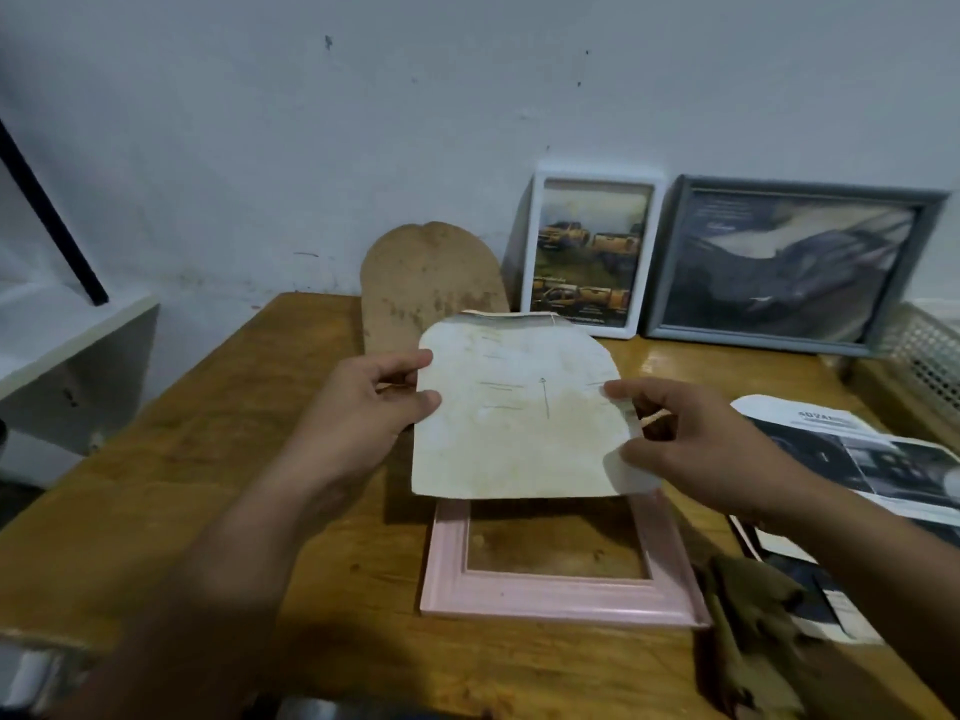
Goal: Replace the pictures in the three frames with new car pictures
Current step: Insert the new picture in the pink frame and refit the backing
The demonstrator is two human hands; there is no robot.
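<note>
A stained, cream-white sheet with an arched top [519, 413] is held above a pink frame [558, 597] that lies flat on the wooden table [208, 459]. My left hand [374, 402] pinches the sheet's left edge. At the sheet's right edge my right hand [691, 444] pinches it and a paper lying behind it. The pink frame's opening shows the table wood. A brown arched backing board [421, 272] leans behind. A white frame [589, 257] with yellow truck pictures and a grey frame [789, 262] with a dark picture lean on the wall. Printed car pictures [878, 459] lie at the right.
A brown cloth [753, 631] lies near the table's front right, beside the pink frame. A white perforated basket [924, 350] stands at the far right. A white shelf [67, 335] with a black bar [47, 210] is on the left.
</note>
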